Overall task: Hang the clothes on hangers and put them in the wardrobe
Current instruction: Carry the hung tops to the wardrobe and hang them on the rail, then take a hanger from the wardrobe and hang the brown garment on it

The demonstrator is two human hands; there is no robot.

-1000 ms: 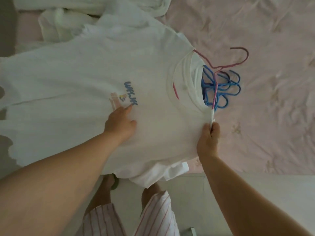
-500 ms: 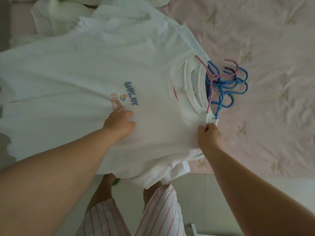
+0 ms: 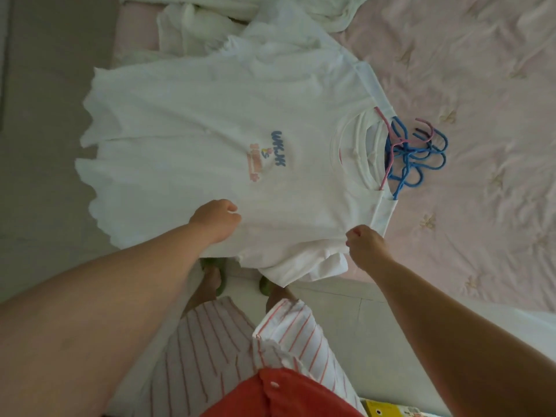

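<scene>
Both hands pinch the white T-shirt [image 3: 210, 152], left hand [image 3: 215, 219] below its print, right hand [image 3: 362, 240] below its collar, so tugging could slip the pink hanger [image 3: 391, 152] from that collar.

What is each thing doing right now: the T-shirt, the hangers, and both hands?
T-shirt: spread flat, pink hanger inside its neck.
Pink hanger: partly hidden in the T-shirt.
Blue hangers: piled loose on the bed.
Left hand: grips the T-shirt.
Right hand: pinches the T-shirt's shoulder.
</scene>
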